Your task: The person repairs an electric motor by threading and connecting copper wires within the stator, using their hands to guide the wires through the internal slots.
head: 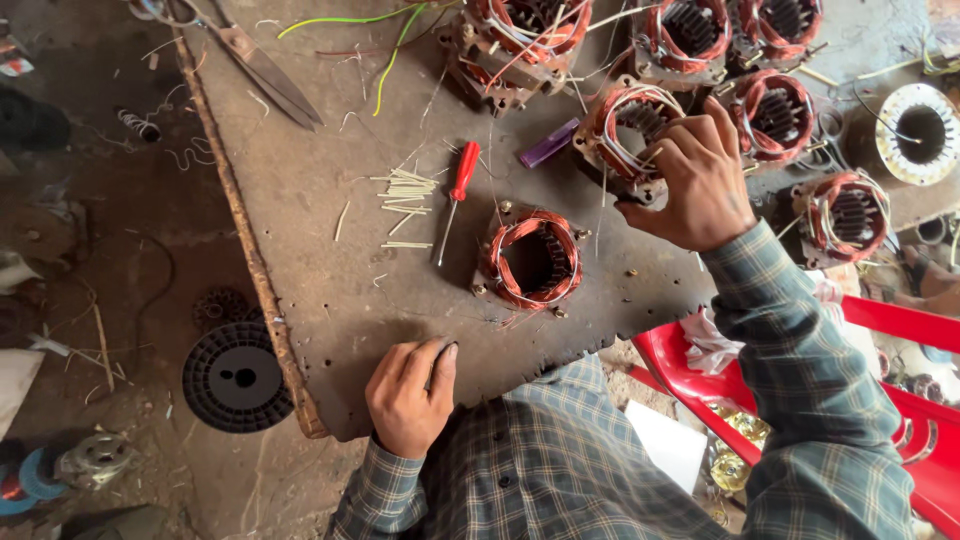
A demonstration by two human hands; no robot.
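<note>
Copper coils crowd the far side of this worn board (330, 280), and the person leans over it from the near edge. Their right hand (695, 180) has its fingers closed around the top of one wound motor core (625, 130) near the middle of the row, apparently to steady or turn it while the thumb presses at the winding. The left hand (410, 395) lies curled at the board's near edge, pinching what looks like a small dark object; I cannot tell what it is. It seems to brace the body. Another wound core (532, 260) sits alone nearer the person, within easy reach. Beside it lies one red-handled screwdriver (455, 200), next to a loose heap of pale slips (405, 200), too many to count. I count seven copper-wound cores, plus one pale ring-shaped one (918, 132) at the far right. One pair of scissors (255, 60) lies at the far left corner, and one black spool (238, 377) rests on the floor.
</note>
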